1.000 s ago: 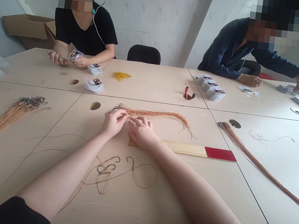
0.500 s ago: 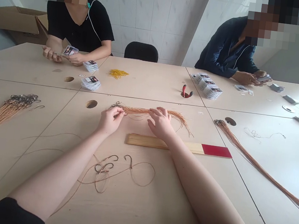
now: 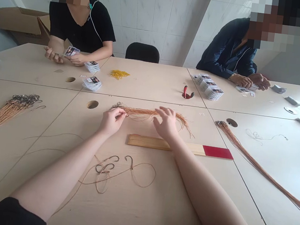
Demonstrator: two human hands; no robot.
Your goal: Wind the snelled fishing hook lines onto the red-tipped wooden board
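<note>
My left hand (image 3: 112,121) is closed in a pinch on a dark fishing hook, little of which shows past the fingertips. It is at the hook end of a bundle of orange-brown fishing lines (image 3: 141,111). My right hand (image 3: 166,123) lies open over the middle of this bundle, fingers apart, and hides part of it. Below the hands is a flat wooden strip (image 3: 146,142) with a red end (image 3: 218,152), partly covered by my right wrist. Nearer to me, several loose fishing hooks (image 3: 105,167) lie on the table with thin looping line (image 3: 142,185).
Other bundles of hooked lines lie at left (image 3: 10,110) and right (image 3: 246,153). Red-handled pliers (image 3: 187,93) stand in a table hole. Across the table, two people handle small cards near stacked packs (image 3: 210,87) and a yellow pile (image 3: 119,74).
My right hand has slid slightly right along the lines. My left hand keeps its pinch at nearly the same spot. The right-hand person's hands have lowered and spread apart.
</note>
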